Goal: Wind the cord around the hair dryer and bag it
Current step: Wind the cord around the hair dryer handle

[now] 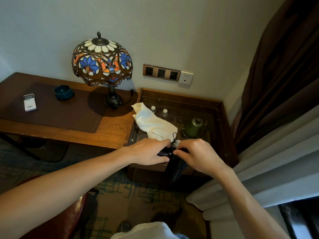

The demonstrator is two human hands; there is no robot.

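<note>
Just below the middle of the frame, both hands are meeting over a black hair dryer [175, 165]. The left hand [148, 151] is grasping its upper end, fingers curled around it; the right hand [198, 153] is pinching the dark cord [174, 137] against the body, whose handle is hanging down below the hands. A white cloth bag [151, 123] is lying just above the hands on the glass tabletop [214, 118], its near edge touching the dryer.
</note>
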